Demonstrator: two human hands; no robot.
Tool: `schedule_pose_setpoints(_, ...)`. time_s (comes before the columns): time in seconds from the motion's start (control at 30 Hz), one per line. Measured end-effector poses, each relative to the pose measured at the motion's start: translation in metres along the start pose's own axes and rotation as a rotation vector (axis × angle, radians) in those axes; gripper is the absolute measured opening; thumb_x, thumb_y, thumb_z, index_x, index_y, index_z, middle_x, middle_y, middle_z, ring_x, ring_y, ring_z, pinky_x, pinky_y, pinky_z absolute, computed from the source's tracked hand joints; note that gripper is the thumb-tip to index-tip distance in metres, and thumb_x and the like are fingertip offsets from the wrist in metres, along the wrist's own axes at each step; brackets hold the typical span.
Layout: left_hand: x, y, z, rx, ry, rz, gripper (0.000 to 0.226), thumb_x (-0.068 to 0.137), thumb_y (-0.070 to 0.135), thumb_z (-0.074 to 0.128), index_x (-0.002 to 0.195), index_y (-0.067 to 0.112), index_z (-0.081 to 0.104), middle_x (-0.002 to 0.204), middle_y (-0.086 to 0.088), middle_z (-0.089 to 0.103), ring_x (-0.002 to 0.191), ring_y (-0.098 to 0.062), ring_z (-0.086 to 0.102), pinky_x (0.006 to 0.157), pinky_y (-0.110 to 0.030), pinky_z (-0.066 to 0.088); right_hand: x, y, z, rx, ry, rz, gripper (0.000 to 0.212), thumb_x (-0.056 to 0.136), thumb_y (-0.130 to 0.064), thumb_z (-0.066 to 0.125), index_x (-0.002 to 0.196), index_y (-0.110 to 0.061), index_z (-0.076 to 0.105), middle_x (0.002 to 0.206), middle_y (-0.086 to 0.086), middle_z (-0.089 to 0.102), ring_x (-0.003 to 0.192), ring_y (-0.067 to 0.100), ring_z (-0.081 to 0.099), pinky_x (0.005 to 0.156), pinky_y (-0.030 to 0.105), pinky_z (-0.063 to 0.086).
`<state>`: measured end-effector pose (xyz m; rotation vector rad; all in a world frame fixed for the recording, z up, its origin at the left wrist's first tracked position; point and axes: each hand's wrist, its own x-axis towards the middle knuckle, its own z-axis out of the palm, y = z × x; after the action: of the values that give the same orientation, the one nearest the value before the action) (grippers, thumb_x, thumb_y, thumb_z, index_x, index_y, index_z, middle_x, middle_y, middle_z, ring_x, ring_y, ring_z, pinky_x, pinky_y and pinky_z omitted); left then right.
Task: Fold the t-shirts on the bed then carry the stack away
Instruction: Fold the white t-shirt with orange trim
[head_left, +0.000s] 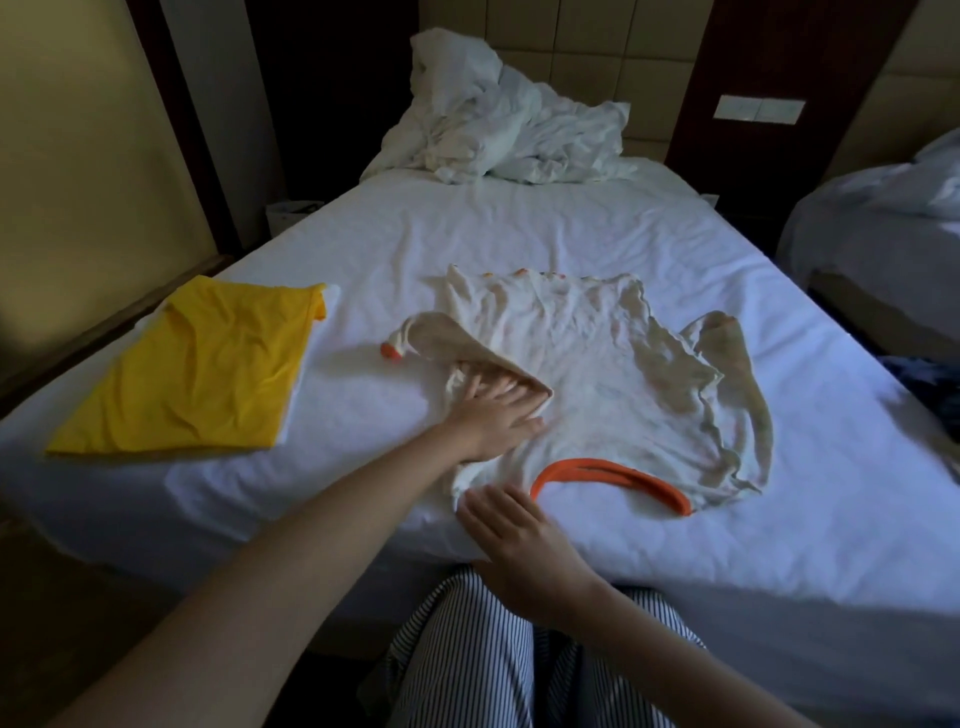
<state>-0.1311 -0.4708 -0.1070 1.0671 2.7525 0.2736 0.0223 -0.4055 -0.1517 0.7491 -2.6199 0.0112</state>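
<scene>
A cream t-shirt (597, 374) with an orange collar lies spread on the white bed (519, 234), collar toward me. Its left sleeve with an orange cuff is folded inward. My left hand (496, 410) presses flat on the shirt's left side by that sleeve, fingers straight. My right hand (514, 535) rests flat at the shirt's near left shoulder, beside the collar, fingers straight. A folded yellow t-shirt (208, 369) lies on the bed to the left.
A crumpled white duvet (498, 124) is piled at the head of the bed. A second bed (872, 228) stands to the right. The wall runs along the left. My striped trousers (493, 665) meet the bed's near edge.
</scene>
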Motion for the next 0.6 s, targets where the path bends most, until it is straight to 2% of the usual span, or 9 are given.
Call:
schedule_pose_setpoints(0.1, 0.002, -0.016, 0.005, 0.081, 0.032, 0.1, 0.053, 0.1, 0.049, 0.019, 0.15, 0.032, 0.015, 0.159, 0.008, 0.008, 0.146, -0.012, -0.001, 0.115, -0.044, -0.008, 0.005, 0.014, -0.015, 0.116, 0.127, -0.034, 0.037, 0.077, -0.03, 0.051, 0.105, -0.014, 0.069, 0.105, 0.001, 0.069, 0.098, 0.02, 0.061, 0.089, 0.031, 0.043)
schedule_pose_setpoints(0.17, -0.009, -0.024, 0.005, -0.023, 0.244, 0.255, 0.056, 0.095, 0.048, 0.025, 0.14, 0.021, 0.044, 0.149, -0.001, 0.038, 0.141, -0.017, 0.029, 0.115, -0.044, 0.018, 0.012, 0.029, -0.022, 0.181, 0.226, 0.02, 0.029, 0.08, -0.024, 0.05, 0.098, -0.014, 0.07, 0.099, 0.0, 0.069, 0.092, 0.023, 0.063, 0.084, 0.031, 0.041)
schedule_pose_setpoints(0.23, -0.021, -0.036, 0.002, -0.299, 0.504, 0.283, 0.049, 0.089, 0.038, 0.037, 0.108, 0.006, 0.07, 0.112, -0.013, 0.068, 0.109, -0.027, 0.062, 0.094, -0.042, 0.047, 0.02, 0.043, -0.021, 0.147, 0.232, 0.126, 0.031, 0.083, -0.028, 0.049, 0.102, -0.016, 0.07, 0.104, 0.001, 0.07, 0.096, 0.025, 0.064, 0.087, 0.032, 0.041)
schedule_pose_setpoints(0.3, -0.029, -0.051, -0.001, -0.4, 0.808, 0.118, 0.039, 0.083, 0.032, 0.044, 0.093, 0.003, 0.067, 0.089, -0.014, 0.067, 0.086, -0.031, 0.064, 0.077, -0.041, 0.051, 0.031, 0.052, -0.019, 0.097, 0.159, 0.232, 0.037, 0.085, -0.036, 0.045, 0.107, -0.019, 0.069, 0.11, 0.001, 0.068, 0.104, 0.028, 0.063, 0.091, 0.035, 0.045)
schedule_pose_setpoints(0.37, -0.029, -0.062, -0.008, -0.343, 1.069, -0.156, 0.041, 0.076, 0.027, 0.049, 0.106, 0.001, 0.059, 0.1, -0.019, 0.06, 0.093, -0.037, 0.057, 0.081, -0.045, 0.049, 0.046, 0.056, -0.022, 0.115, 0.07, 0.309, 0.046, 0.087, -0.044, 0.036, 0.114, -0.022, 0.066, 0.121, 0.002, 0.064, 0.116, 0.031, 0.057, 0.098, 0.043, 0.042)
schedule_pose_setpoints(0.43, -0.024, -0.072, -0.016, -0.395, 0.995, -0.48, 0.066, 0.073, 0.024, 0.062, 0.134, 0.009, 0.041, 0.132, -0.02, 0.041, 0.117, -0.039, 0.041, 0.093, -0.048, 0.04, 0.06, 0.059, -0.025, 0.174, -0.069, 0.391, 0.065, 0.085, -0.056, 0.015, 0.132, -0.03, 0.052, 0.145, -0.001, 0.043, 0.138, 0.028, 0.032, 0.113, 0.04, 0.017)
schedule_pose_setpoints(0.5, -0.018, -0.086, -0.02, -0.431, 0.792, -0.606, 0.081, 0.075, 0.025, 0.071, 0.144, 0.024, 0.028, 0.147, -0.016, 0.021, 0.127, -0.037, 0.029, 0.097, -0.049, 0.036, 0.066, 0.062, -0.022, 0.245, -0.222, 0.444, 0.082, 0.074, -0.065, -0.005, 0.143, -0.04, 0.031, 0.157, -0.008, 0.013, 0.146, 0.023, 0.0, 0.113, 0.038, -0.008)
schedule_pose_setpoints(0.53, -0.014, -0.095, -0.023, -0.414, 0.728, -0.601, 0.075, 0.079, 0.024, 0.069, 0.144, 0.026, 0.031, 0.148, -0.016, 0.021, 0.127, -0.038, 0.03, 0.098, -0.049, 0.036, 0.066, 0.063, -0.019, 0.244, -0.277, 0.436, 0.084, 0.07, -0.066, -0.008, 0.144, -0.043, 0.025, 0.158, -0.009, 0.005, 0.145, 0.024, -0.007, 0.113, 0.039, -0.012)
schedule_pose_setpoints(0.6, -0.007, -0.112, -0.026, -0.367, 0.644, -0.534, 0.05, 0.085, 0.016, 0.061, 0.133, 0.019, 0.05, 0.14, -0.016, 0.036, 0.121, -0.04, 0.042, 0.098, -0.044, 0.039, 0.064, 0.064, -0.014, 0.228, -0.363, 0.393, 0.086, 0.066, -0.068, -0.009, 0.144, -0.046, 0.02, 0.158, -0.007, 0.001, 0.144, 0.029, -0.011, 0.112, 0.044, -0.012)
